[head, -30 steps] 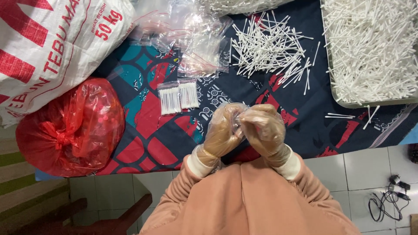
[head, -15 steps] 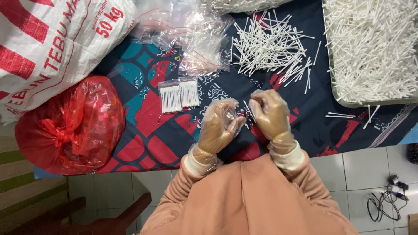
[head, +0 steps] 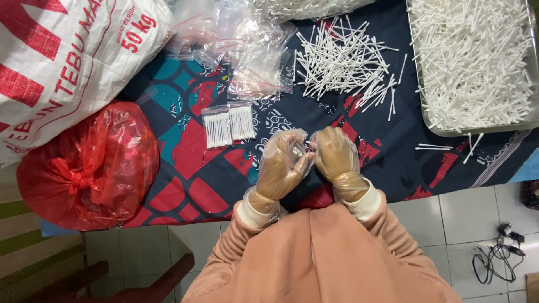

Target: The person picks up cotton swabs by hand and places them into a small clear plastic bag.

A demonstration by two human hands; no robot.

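Both my hands wear thin clear plastic gloves and meet over the patterned cloth [head: 196, 174]. My left hand [head: 282, 167] cups a small clear bag of cotton swabs [head: 293, 152], only partly visible between the fingers. My right hand [head: 335, 159] pinches the same bag at its right edge. Two filled swab packets [head: 227, 125] lie just left of my hands. A loose heap of white cotton swabs [head: 342, 62] lies beyond them, and a pile of empty clear bags [head: 247, 50] sits to its left.
A metal tray [head: 532, 78] full of swabs stands at the right. A tied red plastic bag [head: 90, 165] and a large white woven sack [head: 67, 62] lie at the left. A dark cable [head: 497, 258] rests on the tiled floor.
My hands parted slightly half a second ago and have come back together around the small bag. Nothing else on the cloth has moved.
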